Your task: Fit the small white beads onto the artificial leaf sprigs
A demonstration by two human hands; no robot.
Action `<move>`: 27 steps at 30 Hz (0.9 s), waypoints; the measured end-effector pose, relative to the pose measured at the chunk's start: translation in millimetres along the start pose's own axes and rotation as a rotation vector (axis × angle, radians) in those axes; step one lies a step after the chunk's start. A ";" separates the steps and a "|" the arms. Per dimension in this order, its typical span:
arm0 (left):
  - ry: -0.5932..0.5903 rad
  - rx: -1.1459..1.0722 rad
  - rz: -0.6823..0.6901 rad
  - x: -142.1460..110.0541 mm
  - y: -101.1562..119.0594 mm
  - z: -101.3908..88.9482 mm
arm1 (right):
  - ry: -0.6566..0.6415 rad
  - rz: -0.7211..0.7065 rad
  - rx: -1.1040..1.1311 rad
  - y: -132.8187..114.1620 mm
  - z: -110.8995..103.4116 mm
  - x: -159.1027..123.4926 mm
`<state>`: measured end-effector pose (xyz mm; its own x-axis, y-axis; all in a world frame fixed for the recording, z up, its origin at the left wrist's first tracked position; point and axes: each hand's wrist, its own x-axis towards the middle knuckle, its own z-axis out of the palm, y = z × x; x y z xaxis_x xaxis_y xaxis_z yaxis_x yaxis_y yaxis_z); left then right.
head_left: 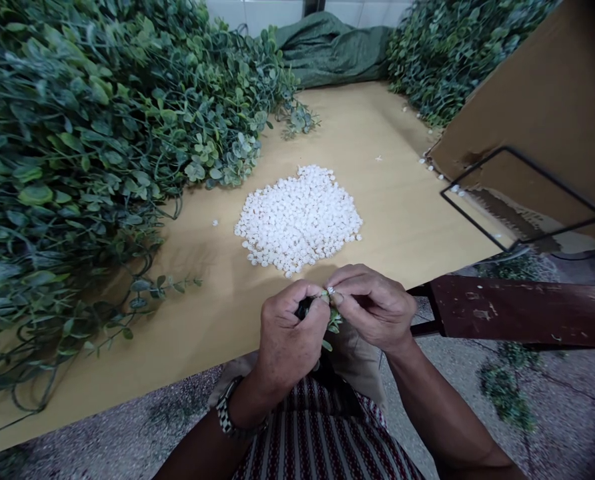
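Observation:
My left hand, with a watch on its wrist, is closed around a green artificial leaf sprig. Most of the stem is hidden in the fist, and some leaves hang out below. Between thumb and forefinger, my right hand pinches a small white plastic piece at the tip of the sprig. The fingertips of both hands nearly meet there; whether the piece sits on the stem cannot be made out. Just beyond the hands, a pile of similar small white pieces lies on the table.
Heaped artificial greenery covers the table's left side, with loose trailing stems near the front edge. More foliage and a green cloth sack stand at the back. A cardboard sheet leans at right, above a dark red bench.

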<state>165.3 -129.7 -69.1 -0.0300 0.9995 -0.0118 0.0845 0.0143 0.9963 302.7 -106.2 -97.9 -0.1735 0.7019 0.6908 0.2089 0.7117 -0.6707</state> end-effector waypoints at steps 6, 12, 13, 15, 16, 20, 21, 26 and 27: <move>0.010 0.019 0.010 0.5 1.1 -0.2 | -0.010 0.009 0.010 -0.4 -0.6 -1.0; 0.019 0.028 0.012 -0.4 0.2 -1.2 | -0.013 0.005 0.038 0.6 -0.4 -2.2; 0.020 0.028 0.011 -0.7 0.1 -1.3 | -0.013 -0.001 0.035 0.9 -0.2 -2.2; 0.020 0.033 0.013 -1.1 0.0 -1.3 | -0.014 -0.016 0.025 1.3 0.0 -2.0; 0.019 0.038 0.016 -1.2 0.0 -1.1 | -0.014 -0.022 0.021 1.4 0.2 -1.9; 0.010 0.052 0.027 -0.5 0.5 -0.5 | -0.009 -0.030 0.031 1.5 0.0 -1.7; 0.007 0.050 0.028 -0.2 0.6 -0.7 | -0.010 -0.026 0.043 1.4 -0.5 -1.8; -0.058 -0.018 0.006 0.2 0.2 -5.5 | -0.021 0.126 0.219 1.8 -5.2 -1.9; -0.076 -0.043 -0.004 0.2 0.0 -6.7 | -0.011 0.167 0.254 2.1 -6.0 -1.7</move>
<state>158.6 -129.7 -68.6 0.0451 0.9988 -0.0203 0.0418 0.0184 0.9990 309.2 -106.1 -98.8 -0.1674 0.8093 0.5631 -0.0120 0.5694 -0.8219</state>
